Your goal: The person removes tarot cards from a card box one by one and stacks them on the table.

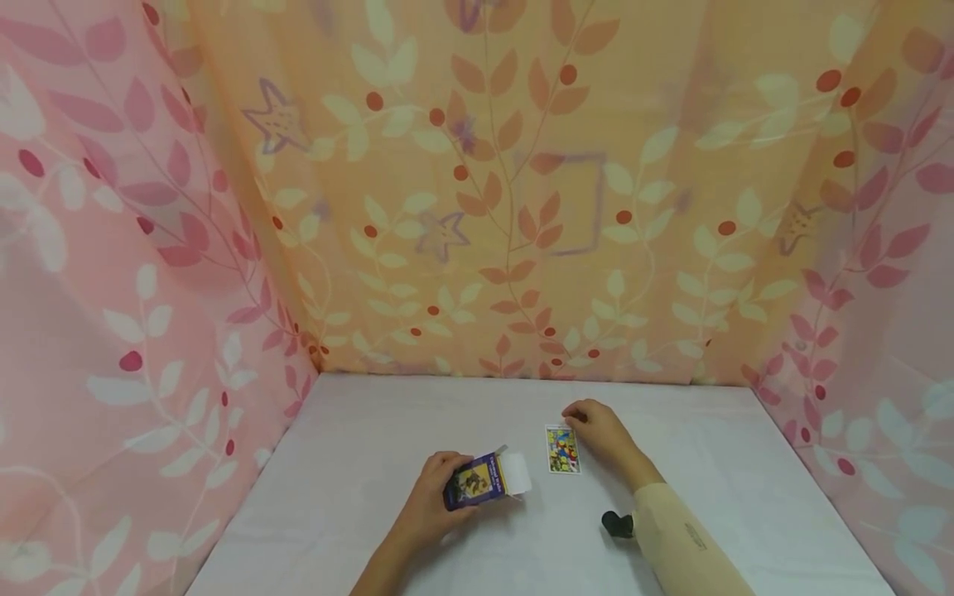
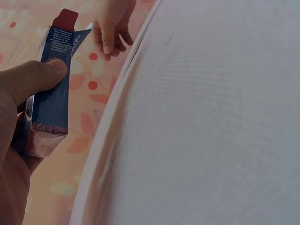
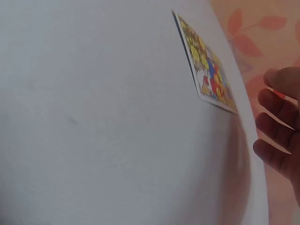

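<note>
My left hand (image 1: 432, 497) grips a small dark blue card box (image 1: 477, 482) with a picture on its front, thumb along one side. The box's end flap (image 1: 516, 473) stands open toward the right; in the left wrist view a red tab (image 2: 65, 19) sticks up at that end. On the white table lies a colourful picture card (image 1: 562, 450) with a white border, its edge bluish in the right wrist view. My right hand (image 1: 602, 432) is beside the card's far right corner, fingers loosely bent, with nothing seen between them.
A small black object (image 1: 617, 524) shows at the right sleeve's cuff (image 1: 648, 505). White cloth covers the table (image 1: 358, 430). Patterned curtains, orange at the back (image 1: 522, 314) and pink at the left (image 1: 179, 372) and right (image 1: 879, 348), enclose it.
</note>
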Action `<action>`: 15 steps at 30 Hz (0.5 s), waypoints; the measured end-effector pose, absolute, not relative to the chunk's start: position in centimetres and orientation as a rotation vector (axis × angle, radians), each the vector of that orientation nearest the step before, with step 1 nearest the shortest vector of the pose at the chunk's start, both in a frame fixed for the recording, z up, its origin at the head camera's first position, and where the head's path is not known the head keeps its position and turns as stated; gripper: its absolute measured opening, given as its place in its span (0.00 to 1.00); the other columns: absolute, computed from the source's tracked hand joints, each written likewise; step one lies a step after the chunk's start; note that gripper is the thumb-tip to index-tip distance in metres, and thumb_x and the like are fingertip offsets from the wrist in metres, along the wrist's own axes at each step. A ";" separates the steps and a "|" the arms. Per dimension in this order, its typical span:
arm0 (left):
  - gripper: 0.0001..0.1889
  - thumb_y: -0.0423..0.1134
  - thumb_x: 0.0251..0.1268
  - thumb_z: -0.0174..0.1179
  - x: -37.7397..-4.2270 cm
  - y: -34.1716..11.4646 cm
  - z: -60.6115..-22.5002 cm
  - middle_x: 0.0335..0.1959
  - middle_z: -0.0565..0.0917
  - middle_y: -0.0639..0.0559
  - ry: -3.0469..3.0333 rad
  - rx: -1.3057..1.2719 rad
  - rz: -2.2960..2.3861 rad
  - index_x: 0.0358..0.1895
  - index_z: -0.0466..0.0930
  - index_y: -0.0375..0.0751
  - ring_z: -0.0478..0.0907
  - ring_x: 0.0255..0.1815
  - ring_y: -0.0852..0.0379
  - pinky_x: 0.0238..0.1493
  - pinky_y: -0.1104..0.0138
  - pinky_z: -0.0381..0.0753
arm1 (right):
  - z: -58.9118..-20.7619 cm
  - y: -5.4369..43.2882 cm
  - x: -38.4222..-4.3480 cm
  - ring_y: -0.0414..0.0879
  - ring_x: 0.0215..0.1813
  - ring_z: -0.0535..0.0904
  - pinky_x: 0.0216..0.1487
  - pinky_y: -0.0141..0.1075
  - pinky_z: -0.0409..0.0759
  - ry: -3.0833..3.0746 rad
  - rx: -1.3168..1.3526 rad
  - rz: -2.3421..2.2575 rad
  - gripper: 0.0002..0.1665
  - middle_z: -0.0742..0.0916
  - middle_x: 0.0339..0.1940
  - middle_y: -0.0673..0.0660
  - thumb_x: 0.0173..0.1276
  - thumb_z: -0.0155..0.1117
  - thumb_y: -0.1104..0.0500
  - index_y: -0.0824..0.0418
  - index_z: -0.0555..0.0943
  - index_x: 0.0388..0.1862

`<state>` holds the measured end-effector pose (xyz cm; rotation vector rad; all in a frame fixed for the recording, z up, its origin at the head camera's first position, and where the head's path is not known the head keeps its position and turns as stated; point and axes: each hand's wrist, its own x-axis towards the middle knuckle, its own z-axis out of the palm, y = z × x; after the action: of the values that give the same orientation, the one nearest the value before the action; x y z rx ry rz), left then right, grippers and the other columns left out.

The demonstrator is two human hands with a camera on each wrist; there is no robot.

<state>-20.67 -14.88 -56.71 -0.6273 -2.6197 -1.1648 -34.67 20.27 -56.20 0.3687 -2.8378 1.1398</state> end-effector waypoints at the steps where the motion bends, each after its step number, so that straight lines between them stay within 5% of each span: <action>1: 0.40 0.45 0.49 0.81 -20.7 -14.9 -56.8 0.62 0.73 0.58 -2.623 -0.621 -1.164 0.68 0.73 0.57 0.72 0.63 0.55 0.65 0.46 0.76 | -56.2 20.2 -34.4 0.48 0.50 0.81 0.61 0.52 0.79 -2.830 0.362 1.146 0.10 0.87 0.44 0.52 0.73 0.67 0.59 0.60 0.87 0.48; 15: 0.40 0.46 0.48 0.82 -20.8 -14.8 -56.9 0.62 0.72 0.59 -2.641 -0.578 -1.176 0.67 0.73 0.61 0.72 0.63 0.56 0.65 0.48 0.76 | -55.5 18.9 -29.5 0.41 0.42 0.80 0.44 0.38 0.79 -2.591 0.323 1.199 0.07 0.87 0.39 0.48 0.69 0.70 0.60 0.57 0.88 0.45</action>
<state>-20.82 -14.82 -56.93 -0.5775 -2.6414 -1.1759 -29.50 18.93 -55.46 0.3230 -2.5913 1.1992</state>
